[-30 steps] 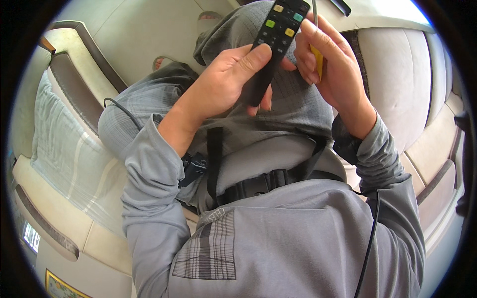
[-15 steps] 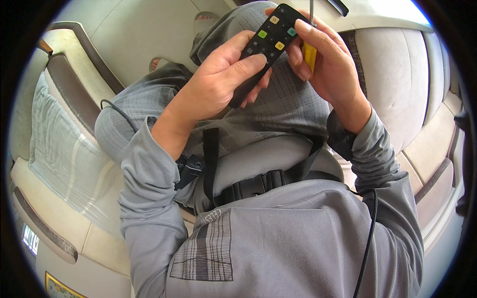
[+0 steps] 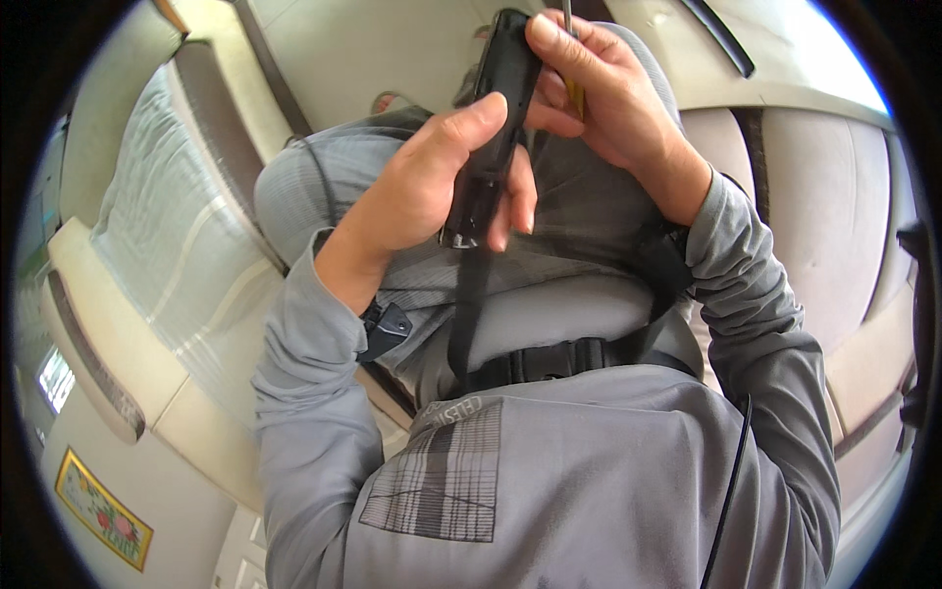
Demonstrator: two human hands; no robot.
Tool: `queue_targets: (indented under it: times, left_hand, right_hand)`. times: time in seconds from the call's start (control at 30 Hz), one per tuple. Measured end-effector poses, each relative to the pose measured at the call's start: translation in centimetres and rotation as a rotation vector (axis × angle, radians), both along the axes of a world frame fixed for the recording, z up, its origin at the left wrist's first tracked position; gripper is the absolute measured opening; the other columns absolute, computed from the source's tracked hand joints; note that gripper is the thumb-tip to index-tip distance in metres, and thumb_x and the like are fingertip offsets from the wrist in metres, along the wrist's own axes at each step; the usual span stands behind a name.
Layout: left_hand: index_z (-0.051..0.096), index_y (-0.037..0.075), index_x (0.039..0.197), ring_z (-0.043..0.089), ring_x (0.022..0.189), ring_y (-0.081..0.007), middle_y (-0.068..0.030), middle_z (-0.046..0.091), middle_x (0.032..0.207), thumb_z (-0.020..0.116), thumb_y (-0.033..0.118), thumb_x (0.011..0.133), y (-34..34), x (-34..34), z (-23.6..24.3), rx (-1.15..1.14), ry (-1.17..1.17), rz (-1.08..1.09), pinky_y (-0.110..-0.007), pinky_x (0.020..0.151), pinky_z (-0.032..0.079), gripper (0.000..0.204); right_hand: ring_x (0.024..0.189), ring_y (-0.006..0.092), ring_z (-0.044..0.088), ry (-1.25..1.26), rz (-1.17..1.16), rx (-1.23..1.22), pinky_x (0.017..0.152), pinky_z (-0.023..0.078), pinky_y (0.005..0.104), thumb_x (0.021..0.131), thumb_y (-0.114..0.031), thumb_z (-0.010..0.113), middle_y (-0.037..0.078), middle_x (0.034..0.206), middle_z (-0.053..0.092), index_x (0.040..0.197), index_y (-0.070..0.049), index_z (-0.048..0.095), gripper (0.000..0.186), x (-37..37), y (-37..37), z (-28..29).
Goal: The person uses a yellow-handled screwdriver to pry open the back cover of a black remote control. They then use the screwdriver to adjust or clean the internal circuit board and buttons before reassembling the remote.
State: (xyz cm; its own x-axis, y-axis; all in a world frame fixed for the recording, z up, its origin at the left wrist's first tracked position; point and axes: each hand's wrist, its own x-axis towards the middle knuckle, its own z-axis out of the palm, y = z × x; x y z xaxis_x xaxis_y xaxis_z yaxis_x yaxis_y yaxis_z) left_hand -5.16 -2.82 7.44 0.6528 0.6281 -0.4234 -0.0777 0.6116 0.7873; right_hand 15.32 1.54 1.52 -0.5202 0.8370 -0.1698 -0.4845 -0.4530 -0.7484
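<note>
My left hand [image 3: 437, 172] is closed around a slim black remote control [image 3: 498, 118], thumb along one long side and fingers beneath. The remote stands steeply tilted above my lap, its plain black face toward me and its buttons out of sight. Light glints off its lower end. My right hand [image 3: 608, 93] grips a screwdriver with a yellow handle [image 3: 576, 98] in its curled fingers, the metal shaft [image 3: 567, 15] pointing away from me. The right thumb and fingers also touch the upper end of the remote.
On a pale table [image 3: 785, 49] at the far right lies a long narrow black piece [image 3: 721, 39]. Cream sofa seats [image 3: 819, 196] stand to my right, others to my left under a light cloth [image 3: 186, 236]. A framed picture [image 3: 103, 510] hangs at lower left.
The remote has been turned over, so its coloured buttons no longer show, and it is more upright. The view has shifted, with more of the table and the black piece showing.
</note>
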Motion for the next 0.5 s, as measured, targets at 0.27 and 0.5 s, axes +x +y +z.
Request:
queue_targets:
  times: [0.27, 0.5]
  left_hand:
    - [0.063, -0.002, 0.134, 0.071, 0.072, -0.0147, -0.0099, 0.076, 0.088, 0.044, 0.047, 0.113, -0.6, -4.4, -0.1, 0.3, 0.201, -0.06, -0.028, 0.069, 0.058, 0.057]
    - [0.058, 0.006, 0.143, 0.071, 0.073, -0.0136, -0.0095, 0.076, 0.095, 0.046, 0.05, 0.108, 10.9, -17.1, -0.9, 0.45, 0.536, 0.165, -0.025, 0.063, 0.056, 0.057]
  right_hand:
    - [0.055, 0.0025, 0.044, -0.168, 0.044, 0.158, 0.047, 0.033, 0.02, 0.109, -0.032, 0.061, -0.006, 0.068, 0.053, 0.091, -0.013, 0.06, 0.027, -1.0, -1.1, -1.8]
    - [0.052, 0.0039, 0.045, -0.085, 0.011, 0.134, 0.05, 0.035, 0.0208, 0.11, -0.033, 0.058, -0.005, 0.067, 0.053, 0.092, -0.014, 0.06, 0.026, -1.1, -0.7, -1.5]
